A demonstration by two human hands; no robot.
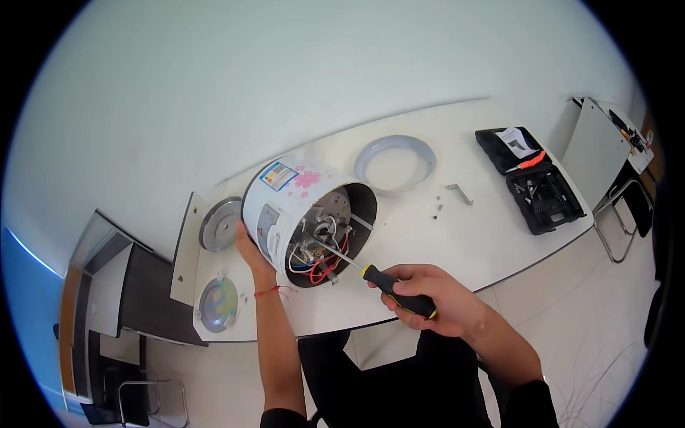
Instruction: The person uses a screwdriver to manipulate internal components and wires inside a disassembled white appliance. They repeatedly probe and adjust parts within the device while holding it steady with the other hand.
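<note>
A white rice cooker body (285, 207) with pink flowers lies tilted on its side, its open underside facing me. Inside it show red and white wires (325, 267) and metal parts. My left hand (253, 248) steadies the body from its left side; its fingertips are partly hidden behind it. My right hand (439, 296) is wrapped round the black and yellow handle of a screwdriver (392, 285). The screwdriver's shaft reaches into the underside among the wires; its tip is hard to make out there.
A grey plastic ring (362, 160), a metal bracket (460, 194) and small screws (439, 207) lie to the right. Beyond is an open black toolbox (546, 200) with an orange-handled tool (529, 162). Left lie a round metal plate (216, 227) and a shiny disc (218, 305).
</note>
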